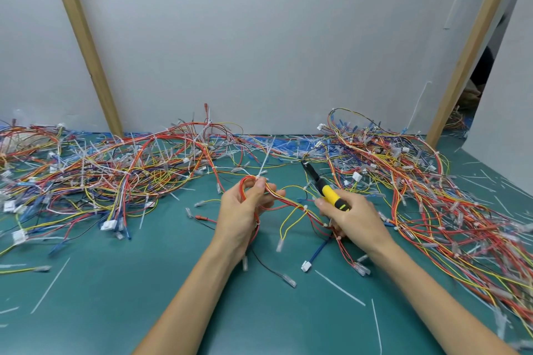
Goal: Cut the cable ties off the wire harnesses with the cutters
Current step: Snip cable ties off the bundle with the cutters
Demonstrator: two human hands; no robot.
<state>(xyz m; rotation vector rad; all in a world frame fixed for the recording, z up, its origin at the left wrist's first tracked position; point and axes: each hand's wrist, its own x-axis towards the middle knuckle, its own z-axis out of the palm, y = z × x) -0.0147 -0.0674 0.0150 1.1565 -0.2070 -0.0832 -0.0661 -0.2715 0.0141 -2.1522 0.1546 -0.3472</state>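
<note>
The cable tie (261, 175) we are after sits at the top of the loop in the wire harness (284, 199), with its white tail sticking up and away from us. Our left hand (245, 210) grips that loop above the green mat (144, 297), the thumb pressing just below the tie. Our right hand (356, 217) is wrapped round the yellow handle of the cutters (323, 187). Their black nose points away from us, to the right of the tie and apart from it; we cannot tell whether the blades are parted.

To cut well, we judge, we should swing the nose across and slip one blade under the strap beside its head. The red and yellow wires must stay out of the bite.

Around us lie the left pile (115, 176) and the right pile (403, 181) of tangled harnesses, and cut tie tails (340, 288) are scattered over the mat. Loose leads from the right pile lie near the cutters and could snag them.
</note>
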